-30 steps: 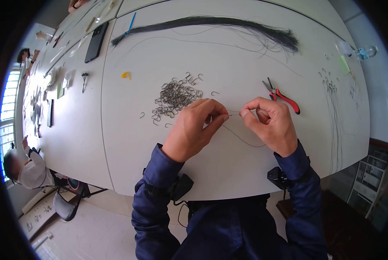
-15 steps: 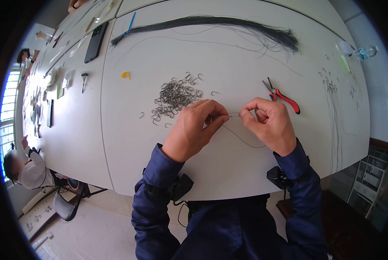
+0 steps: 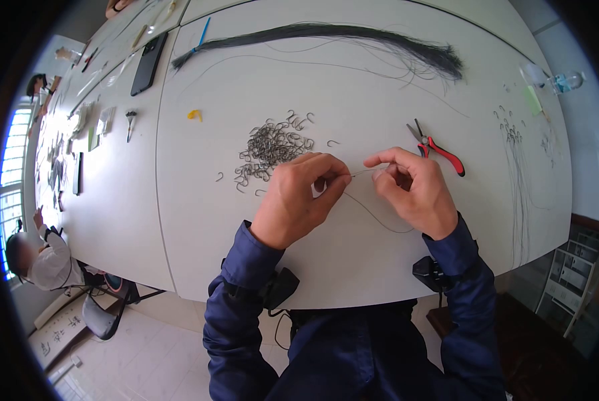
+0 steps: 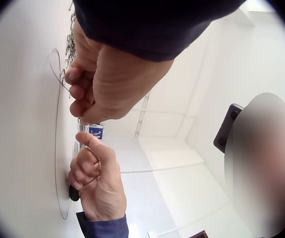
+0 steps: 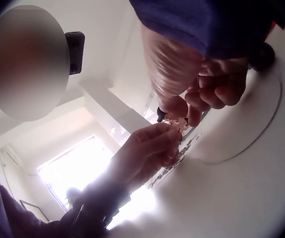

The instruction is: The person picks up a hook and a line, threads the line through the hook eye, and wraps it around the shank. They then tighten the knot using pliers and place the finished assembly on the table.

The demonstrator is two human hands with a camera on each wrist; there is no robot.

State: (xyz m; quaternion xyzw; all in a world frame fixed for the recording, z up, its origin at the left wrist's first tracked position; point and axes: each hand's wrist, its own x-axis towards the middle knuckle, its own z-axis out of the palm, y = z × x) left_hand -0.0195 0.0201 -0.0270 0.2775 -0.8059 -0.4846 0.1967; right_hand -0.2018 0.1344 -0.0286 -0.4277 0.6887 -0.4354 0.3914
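In the head view my left hand [image 3: 301,194] pinches the end of a thin grey fishing line [image 3: 378,218] between thumb and index finger. A small dark tip, which looks like part of a fish hook, shows at those fingertips; the fingers hide the rest. Just to the right, my right hand [image 3: 413,190] grips a taut stretch of line, its index finger lifted and the other fingers curled. A slack loop hangs below between the hands. Beyond the left hand lies a heap of fish hooks [image 3: 272,146].
Pliers with red-black handles [image 3: 446,155] lie beyond the right hand. A long bundle of dark line [image 3: 326,32] runs across the far side. Hooks with lines attached [image 3: 513,137] lie at right. A yellow piece [image 3: 194,115] and a phone [image 3: 149,65] are at left.
My right index finger has lifted and straightened away from the thumb. The left hand keeps its pinch almost in place, and the heap of hooks has not changed.
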